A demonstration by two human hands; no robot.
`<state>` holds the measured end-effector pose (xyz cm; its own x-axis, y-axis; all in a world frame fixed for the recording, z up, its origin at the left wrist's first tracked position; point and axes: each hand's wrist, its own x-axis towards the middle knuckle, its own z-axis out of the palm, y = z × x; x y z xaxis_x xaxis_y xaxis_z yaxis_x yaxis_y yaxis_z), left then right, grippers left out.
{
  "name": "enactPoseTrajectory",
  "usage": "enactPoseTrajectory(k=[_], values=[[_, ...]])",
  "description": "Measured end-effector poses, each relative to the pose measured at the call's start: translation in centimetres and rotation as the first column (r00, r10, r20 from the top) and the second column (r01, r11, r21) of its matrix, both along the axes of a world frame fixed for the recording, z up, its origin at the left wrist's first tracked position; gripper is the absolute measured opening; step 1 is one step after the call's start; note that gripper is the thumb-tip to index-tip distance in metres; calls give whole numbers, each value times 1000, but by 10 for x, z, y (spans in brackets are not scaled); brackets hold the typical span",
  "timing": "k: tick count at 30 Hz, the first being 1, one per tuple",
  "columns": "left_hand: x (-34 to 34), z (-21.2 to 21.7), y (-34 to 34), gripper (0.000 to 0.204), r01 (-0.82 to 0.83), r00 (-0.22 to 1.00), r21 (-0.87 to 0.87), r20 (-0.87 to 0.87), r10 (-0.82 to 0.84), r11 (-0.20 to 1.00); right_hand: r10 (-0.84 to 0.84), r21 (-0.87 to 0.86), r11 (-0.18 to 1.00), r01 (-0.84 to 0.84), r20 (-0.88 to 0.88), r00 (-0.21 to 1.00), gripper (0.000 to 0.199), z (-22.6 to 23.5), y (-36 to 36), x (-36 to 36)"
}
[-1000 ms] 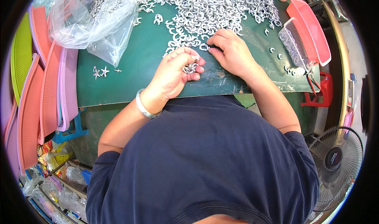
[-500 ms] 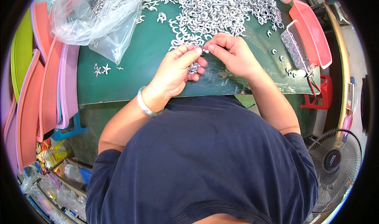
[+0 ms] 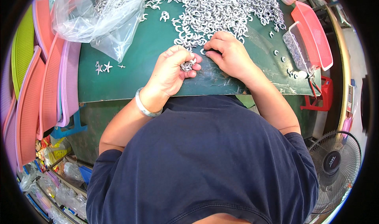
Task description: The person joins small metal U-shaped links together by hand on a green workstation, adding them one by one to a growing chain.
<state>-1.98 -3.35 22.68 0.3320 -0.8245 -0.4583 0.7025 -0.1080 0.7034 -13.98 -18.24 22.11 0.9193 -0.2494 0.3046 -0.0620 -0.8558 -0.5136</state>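
Observation:
Several small silver crescent-shaped pieces (image 3: 188,65) lie cupped in my left hand (image 3: 166,68), whose fingers curl round them with the thumb on top. To the right, my right hand (image 3: 231,55) is at the near edge of a large heap of similar crescents (image 3: 225,13). Its thumb and forefinger close on a single silver crescent (image 3: 202,51) at the tabletop. A small gap separates the two hands. The right hand's other fingers are folded and partly hidden.
On the green table (image 3: 146,72), a clear plastic bag (image 3: 98,23) holds more metal pieces. Star-shaped pieces (image 3: 107,66) lie at left. A clear box of pieces (image 3: 296,46) and a pink basket (image 3: 316,38) stand at right. Stacked colored baskets (image 3: 69,82) flank the table; a fan (image 3: 331,163) stands lower right.
My hands have parted from where their fingertips met. The left has drawn slightly left and closed more round its pieces; the right has come down to a crescent at the heap's edge.

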Motion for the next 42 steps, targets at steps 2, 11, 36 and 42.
enactPoseTrajectory(k=[2,11,36,42], values=[[1,-2,1,4,-6,1000,-23,-15,5,1000,-3,-29,1000,2,-6,1000,11,0,0,1],[1,-1,2,10,-4,1000,20,-9,5,1000,-54,-184,982,49,-24,998,14,2,9,3],[4,-3,6,4,36,999,-20,9,-36,999,-17,-19,1000,17,-49,999,15,10,-4,-8],[3,2,4,7,25,1000,-23,-9,-25,999,-190,-122,977,177,-100,977,18,6,10,-7]])
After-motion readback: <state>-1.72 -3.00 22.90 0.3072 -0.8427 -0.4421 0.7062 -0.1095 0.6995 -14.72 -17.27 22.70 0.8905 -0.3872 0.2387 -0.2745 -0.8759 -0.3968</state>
